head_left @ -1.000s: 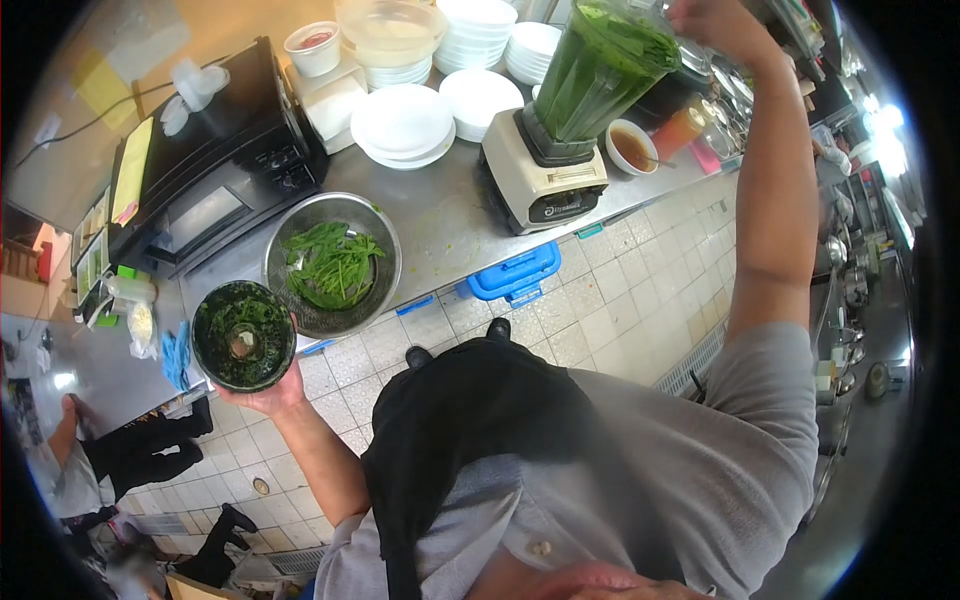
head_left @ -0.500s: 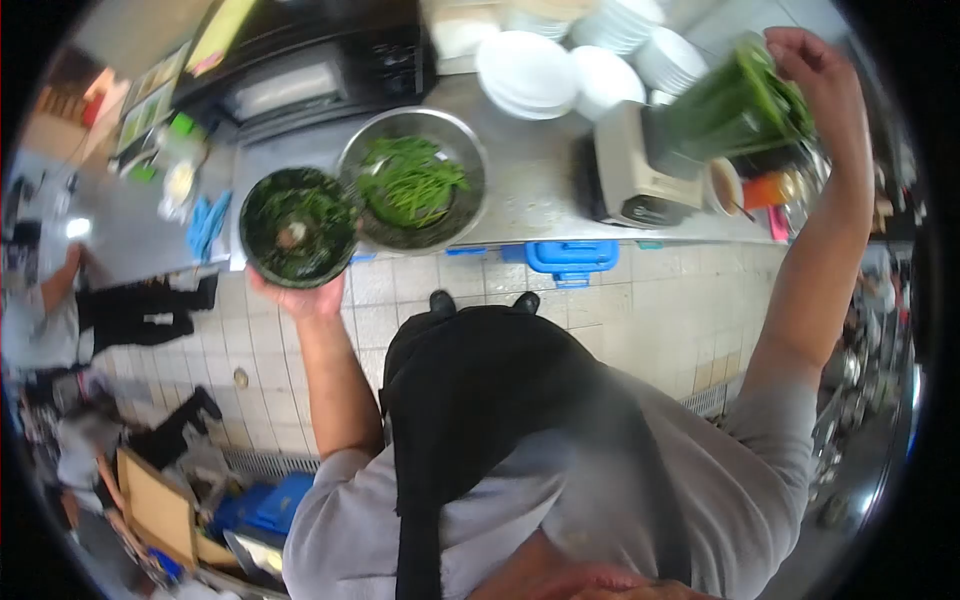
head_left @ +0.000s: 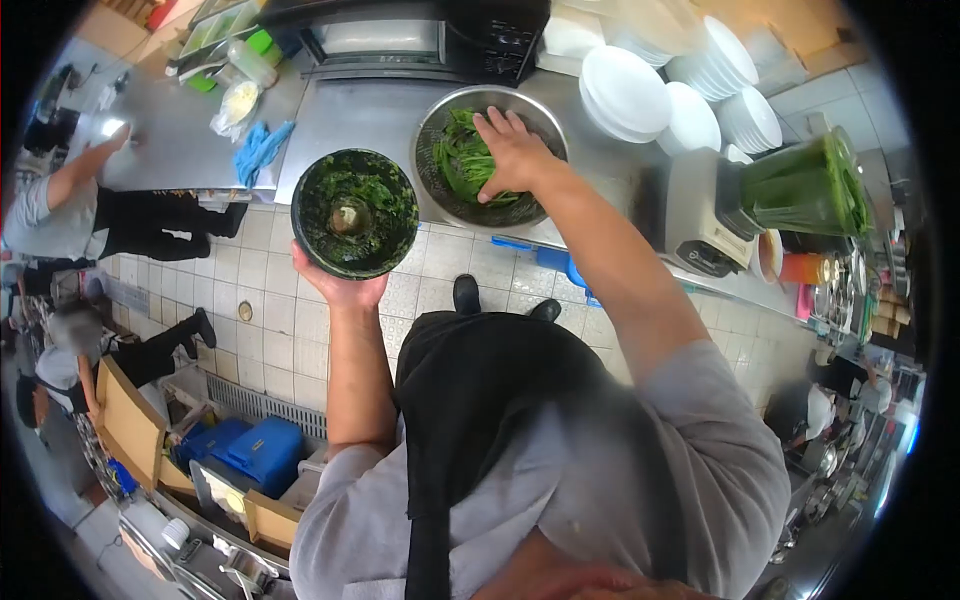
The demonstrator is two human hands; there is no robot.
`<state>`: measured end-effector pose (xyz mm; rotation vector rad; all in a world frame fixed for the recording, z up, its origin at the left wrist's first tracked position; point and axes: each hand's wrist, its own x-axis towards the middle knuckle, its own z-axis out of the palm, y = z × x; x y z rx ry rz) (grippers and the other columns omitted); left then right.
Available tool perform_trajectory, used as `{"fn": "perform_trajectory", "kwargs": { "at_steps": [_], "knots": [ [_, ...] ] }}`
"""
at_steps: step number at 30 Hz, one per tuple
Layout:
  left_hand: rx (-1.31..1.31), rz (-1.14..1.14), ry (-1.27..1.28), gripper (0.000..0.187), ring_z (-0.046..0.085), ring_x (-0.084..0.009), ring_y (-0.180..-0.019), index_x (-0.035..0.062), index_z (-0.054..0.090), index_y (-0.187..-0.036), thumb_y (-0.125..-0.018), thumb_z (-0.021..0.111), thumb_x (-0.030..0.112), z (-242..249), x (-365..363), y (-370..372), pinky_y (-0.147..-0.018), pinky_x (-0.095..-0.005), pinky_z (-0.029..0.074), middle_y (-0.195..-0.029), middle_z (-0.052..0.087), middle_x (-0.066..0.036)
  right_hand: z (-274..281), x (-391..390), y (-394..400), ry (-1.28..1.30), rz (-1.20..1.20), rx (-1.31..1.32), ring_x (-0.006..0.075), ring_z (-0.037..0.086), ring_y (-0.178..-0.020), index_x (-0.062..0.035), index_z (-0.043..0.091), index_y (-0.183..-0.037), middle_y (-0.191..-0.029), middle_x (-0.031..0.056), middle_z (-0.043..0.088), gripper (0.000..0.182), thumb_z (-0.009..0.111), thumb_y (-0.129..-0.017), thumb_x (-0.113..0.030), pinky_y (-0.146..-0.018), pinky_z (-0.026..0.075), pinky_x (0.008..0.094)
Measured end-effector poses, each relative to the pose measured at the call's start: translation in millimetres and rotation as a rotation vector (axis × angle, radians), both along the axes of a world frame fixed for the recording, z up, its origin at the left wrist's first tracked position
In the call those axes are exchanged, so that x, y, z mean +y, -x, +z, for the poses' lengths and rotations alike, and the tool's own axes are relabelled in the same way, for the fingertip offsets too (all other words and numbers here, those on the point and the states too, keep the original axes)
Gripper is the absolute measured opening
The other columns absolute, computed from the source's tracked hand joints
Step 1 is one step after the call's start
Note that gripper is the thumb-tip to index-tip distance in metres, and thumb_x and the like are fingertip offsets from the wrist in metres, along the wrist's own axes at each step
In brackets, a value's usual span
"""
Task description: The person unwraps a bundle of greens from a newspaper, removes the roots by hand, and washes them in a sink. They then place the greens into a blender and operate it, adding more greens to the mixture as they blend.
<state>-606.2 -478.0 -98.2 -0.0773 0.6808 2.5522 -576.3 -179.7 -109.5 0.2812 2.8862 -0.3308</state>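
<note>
My left hand (head_left: 345, 280) grips a dark round bowl (head_left: 312, 255) from below, holding it just off the counter's front edge. Chopped wet greens cling to its inside, around a pale knob at its centre. Fingers spread, my right hand (head_left: 515, 155) reaches over a metal colander (head_left: 550, 112) on the counter, fingertips at the leafy greens (head_left: 460, 165) in it. To the right stands a blender (head_left: 700, 210), its clear jug (head_left: 800, 190) packed with greens and uncovered.
Stacked white plates (head_left: 625, 90) stand at the back, beside a black oven (head_left: 400, 40). A blue cloth (head_left: 262, 152) lies at the left. Another person (head_left: 60, 210) stands by the left counter. Blue bins (head_left: 265, 455) are on the floor behind.
My right hand has left the top of the blender jug and moved left to the greens in the colander. My left hand keeps holding the bowl; the camera view has shifted.
</note>
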Motion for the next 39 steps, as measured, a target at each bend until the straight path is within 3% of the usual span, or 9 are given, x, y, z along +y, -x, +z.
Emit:
{"fn": "perform_trajectory", "kwargs": {
  "at_steps": [2,6,9,16,23,24,30,32,39],
  "knots": [
    [-0.012,0.032,0.026,0.087,0.042,-0.0400,-0.138,0.0223,0.044,-0.150,-0.084,0.049,0.079,-1.9,-2.6,-3.4,-0.107,-0.0738,0.035,-0.152,0.042,-0.012,-10.2,-2.1,8.1,0.049,-0.007,-0.105,0.0368,0.039,-0.140,-0.0127,0.016,-0.161,-0.149,0.0174,0.045,0.123,0.091,-0.066,-0.035,-0.112,0.040,0.0482],
    [-0.009,0.055,0.065,0.088,0.042,-0.0393,-0.138,0.0225,0.043,-0.150,-0.083,0.050,0.079,-13.0,6.1,1.6,-0.108,-0.0721,0.035,-0.153,0.043,-0.011,-49.9,22.9,14.3,0.084,0.061,0.008,0.0363,0.056,-0.123,-0.0107,0.063,-0.130,-0.131,0.0166,0.060,0.064,0.086,-0.072,-0.023,-0.102,0.048,0.0467],
    [0.020,0.049,0.069,0.089,0.043,-0.0383,-0.138,0.0226,0.043,-0.151,-0.083,0.052,0.079,-16.9,4.9,4.3,-0.109,-0.0695,0.036,-0.153,0.043,-0.010,-47.4,23.7,10.3,0.086,-0.026,0.044,0.0364,0.062,-0.113,-0.0095,0.073,-0.109,-0.116,0.0167,0.066,0.035,0.079,-0.076,-0.019,-0.096,0.051,0.0457],
    [0.025,-0.050,-0.050,0.092,0.039,-0.0407,-0.141,0.0258,0.040,-0.153,-0.079,0.058,0.077,-13.6,8.5,7.9,-0.107,-0.0744,0.033,-0.155,0.042,-0.011,-1.8,16.1,-13.5,0.412,-0.230,0.412,0.0378,0.066,-0.106,-0.0072,0.073,-0.113,-0.111,0.0202,0.070,0.040,0.079,-0.077,-0.025,-0.096,0.051,0.0424],
    [0.038,-0.078,-0.058,0.091,0.039,-0.0417,-0.141,0.0265,0.042,-0.152,-0.077,0.061,0.075,4.4,17.0,7.3,-0.110,-0.0729,0.030,-0.155,0.041,-0.011,152.6,18.8,-67.0,1.102,-0.534,0.672,0.0103,0.065,-0.095,-0.0007,0.069,-0.119,-0.102,0.0049,0.074,0.039,0.081,-0.083,-0.012,-0.088,0.053,0.0284],
    [0.031,-0.076,-0.054,0.091,0.039,-0.0416,-0.141,0.0264,0.042,-0.151,-0.077,0.062,0.074,6.2,18.0,6.7,-0.110,-0.0729,0.030,-0.155,0.040,-0.011,185.1,22.2,-82.2,1.132,-0.493,0.792,0.0123,0.067,-0.094,0.0002,0.067,-0.122,-0.102,0.0066,0.074,0.044,0.081,-0.083,-0.012,-0.087,0.053,0.0279],
    [0.038,-0.095,-0.120,0.092,0.037,-0.0414,-0.142,0.0261,0.043,-0.151,-0.075,0.067,0.072,7.6,21.0,8.2,-0.111,-0.0734,0.028,-0.155,0.040,-0.011,325.6,98.1,-185.4,0.585,-0.269,1.378,0.0147,0.068,-0.082,0.0002,0.073,-0.106,-0.093,0.0052,0.074,0.032,0.082,-0.081,-0.018,-0.079,0.053,0.0309],
    [0.056,-0.120,-0.149,0.092,0.037,-0.0413,-0.142,0.0261,0.043,-0.150,-0.074,0.068,0.071,9.7,22.7,7.7,-0.111,-0.0734,0.029,-0.154,0.041,-0.011,370.3,105.1,-218.4,0.368,-0.583,1.354,0.0217,0.068,-0.076,-0.0019,0.070,-0.103,-0.088,0.0087,0.072,0.020,0.068,-0.084,-0.007,-0.072,0.055,0.0351],
    [0.034,-0.181,-0.164,0.090,0.039,-0.0419,-0.140,0.0260,0.043,-0.150,-0.076,0.066,0.071,2.4,18.1,14.7,-0.109,-0.0738,0.032,-0.154,0.041,-0.012,384.3,162.6,-258.0,0.267,-0.859,1.284,0.0185,0.066,-0.073,-0.0024,0.069,-0.104,-0.090,0.0075,0.070,0.023,0.072,-0.081,-0.001,-0.069,0.053,0.0329]
  ]
}}
